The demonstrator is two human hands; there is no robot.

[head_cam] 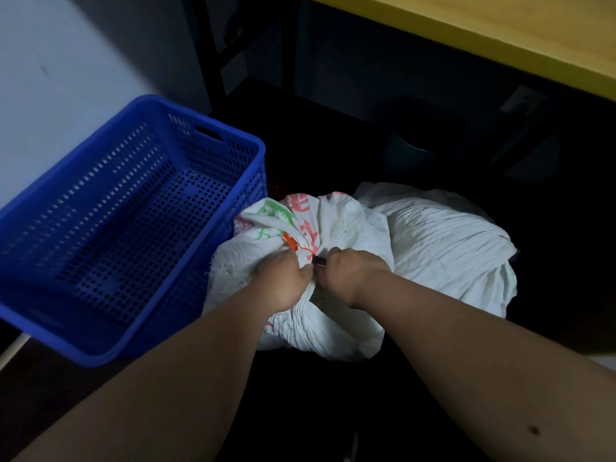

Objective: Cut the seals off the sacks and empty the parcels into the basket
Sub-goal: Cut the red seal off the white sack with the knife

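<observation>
Table: a yellow table top runs across the upper right corner, its edge slanting down toward the right.
Under the table: deep shadow; a dark rounded shape sits there, too dim to identify.
Frame: black metal legs stand upright near the top centre.
Wall: a pale grey wall fills the upper left, with a diagonal shadow falling across it.
Floor: a dark floor covers the lower middle.
Pole: a thin pale stick slants at the lower left edge.
</observation>
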